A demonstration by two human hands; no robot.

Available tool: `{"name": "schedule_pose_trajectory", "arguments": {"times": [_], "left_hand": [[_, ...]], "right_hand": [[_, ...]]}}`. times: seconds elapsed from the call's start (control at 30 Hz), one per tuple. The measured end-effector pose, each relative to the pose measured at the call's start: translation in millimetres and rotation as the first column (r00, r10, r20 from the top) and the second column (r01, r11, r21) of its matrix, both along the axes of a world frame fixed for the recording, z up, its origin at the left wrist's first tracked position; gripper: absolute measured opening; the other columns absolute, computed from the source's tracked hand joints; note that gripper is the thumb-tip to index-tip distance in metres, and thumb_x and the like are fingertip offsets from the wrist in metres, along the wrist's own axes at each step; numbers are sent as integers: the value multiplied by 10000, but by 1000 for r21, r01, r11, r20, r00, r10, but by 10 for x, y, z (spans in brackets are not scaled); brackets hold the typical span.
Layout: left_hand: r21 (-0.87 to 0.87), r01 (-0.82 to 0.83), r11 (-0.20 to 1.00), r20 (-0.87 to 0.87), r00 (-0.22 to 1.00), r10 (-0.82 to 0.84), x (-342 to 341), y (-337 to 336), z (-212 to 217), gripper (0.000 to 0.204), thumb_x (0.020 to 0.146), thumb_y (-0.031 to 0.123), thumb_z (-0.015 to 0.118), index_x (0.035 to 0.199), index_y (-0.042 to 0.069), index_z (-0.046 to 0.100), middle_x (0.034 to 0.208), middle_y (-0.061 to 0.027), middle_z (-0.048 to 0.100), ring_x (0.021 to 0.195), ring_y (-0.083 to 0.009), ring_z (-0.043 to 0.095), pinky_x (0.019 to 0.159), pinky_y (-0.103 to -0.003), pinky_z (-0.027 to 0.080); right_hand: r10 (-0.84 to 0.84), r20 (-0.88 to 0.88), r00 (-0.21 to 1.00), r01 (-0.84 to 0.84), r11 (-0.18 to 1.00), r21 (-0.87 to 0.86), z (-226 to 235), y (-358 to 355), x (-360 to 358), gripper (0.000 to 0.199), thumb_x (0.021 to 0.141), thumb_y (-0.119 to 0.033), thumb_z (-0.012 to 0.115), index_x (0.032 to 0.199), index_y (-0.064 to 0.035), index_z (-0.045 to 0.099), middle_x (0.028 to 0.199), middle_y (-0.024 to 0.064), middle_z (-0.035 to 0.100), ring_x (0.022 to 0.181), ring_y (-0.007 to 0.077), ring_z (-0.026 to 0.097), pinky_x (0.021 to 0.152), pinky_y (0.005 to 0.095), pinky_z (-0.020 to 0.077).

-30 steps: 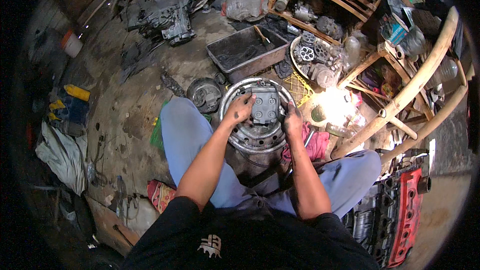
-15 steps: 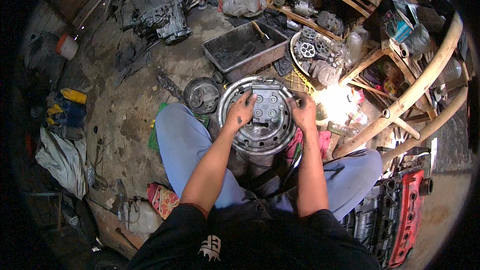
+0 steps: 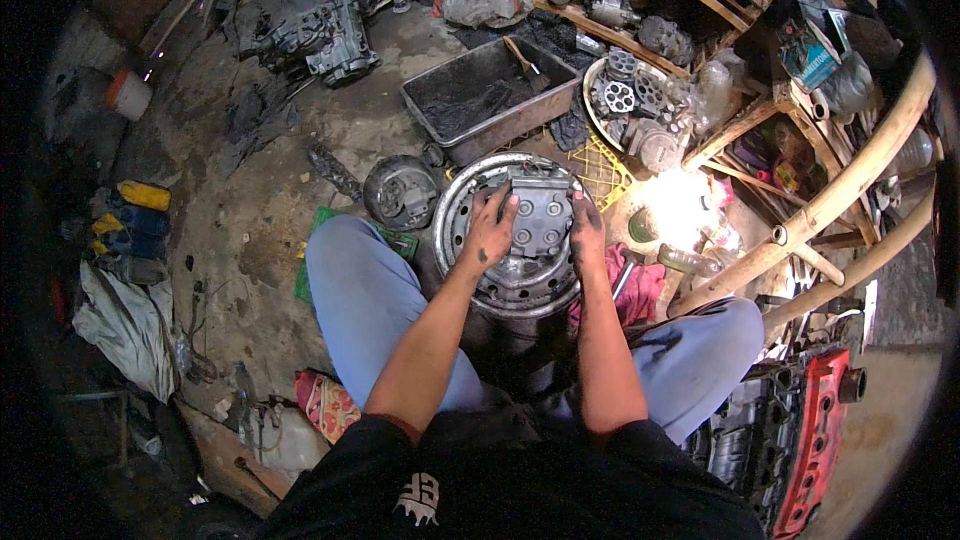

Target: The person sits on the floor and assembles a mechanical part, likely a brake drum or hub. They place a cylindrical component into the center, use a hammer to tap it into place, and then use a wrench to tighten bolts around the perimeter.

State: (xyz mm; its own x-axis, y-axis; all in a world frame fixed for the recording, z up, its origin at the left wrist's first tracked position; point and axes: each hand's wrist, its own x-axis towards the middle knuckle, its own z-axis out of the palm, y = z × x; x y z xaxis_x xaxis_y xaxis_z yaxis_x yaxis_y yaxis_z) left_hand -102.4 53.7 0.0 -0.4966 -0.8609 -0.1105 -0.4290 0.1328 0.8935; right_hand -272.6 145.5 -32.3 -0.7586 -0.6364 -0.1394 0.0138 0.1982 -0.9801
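Observation:
A boxy grey metal machine part point(image 3: 541, 218) with several round bolt heads on its upper face rests on a steel wheel rim point(image 3: 515, 290) between my knees. My left hand point(image 3: 490, 230) presses on its left side, thumb along the edge and fingers around the far corner. On the opposite side my right hand point(image 3: 587, 232) is closed against it, with its thumb on top. Both palms have dark grease on them. Left of the rim stands a round dark metal pan point(image 3: 400, 190) with a part in it.
Beyond the rim lies a black tray point(image 3: 480, 147) with a brush point(image 3: 526, 63). A bowl of metal parts point(image 3: 640, 110) stands to its right. A pink cloth point(image 3: 640, 290) lies by my right knee. A bamboo frame point(image 3: 850, 185) rises at right; a red-topped engine part point(image 3: 815, 440) is below.
My right hand has moved inward from the rim's right edge and closed onto the part's side. The part has shifted slightly to the right, with my left hand still on it.

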Motion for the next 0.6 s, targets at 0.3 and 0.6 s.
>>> {"name": "schedule_pose_trajectory", "arguments": {"times": [0.3, 0.6], "left_hand": [[189, -77, 979, -240, 963, 122, -95, -54, -493, 778, 993, 659, 152, 1427, 95, 467, 1488, -232, 354, 1363, -397, 369, 1158, -399, 227], [644, -47, 764, -491, 740, 459, -241, -107, -248, 863, 943, 738, 238, 1347, 32, 525, 1324, -150, 552, 1227, -283, 497, 1081, -412, 344]], "right_hand": [[-33, 574, 819, 161, 971, -174, 488, -179, 322, 593, 982, -432, 533, 1359, 24, 490, 1321, 142, 560, 1205, 245, 519, 1029, 364, 402], [94, 699, 709, 203, 922, -330, 33, -214, 192, 740, 975, -574, 432, 1459, -16, 382, 1465, 189, 422, 1370, 301, 347, 1128, 451, 295]]}}
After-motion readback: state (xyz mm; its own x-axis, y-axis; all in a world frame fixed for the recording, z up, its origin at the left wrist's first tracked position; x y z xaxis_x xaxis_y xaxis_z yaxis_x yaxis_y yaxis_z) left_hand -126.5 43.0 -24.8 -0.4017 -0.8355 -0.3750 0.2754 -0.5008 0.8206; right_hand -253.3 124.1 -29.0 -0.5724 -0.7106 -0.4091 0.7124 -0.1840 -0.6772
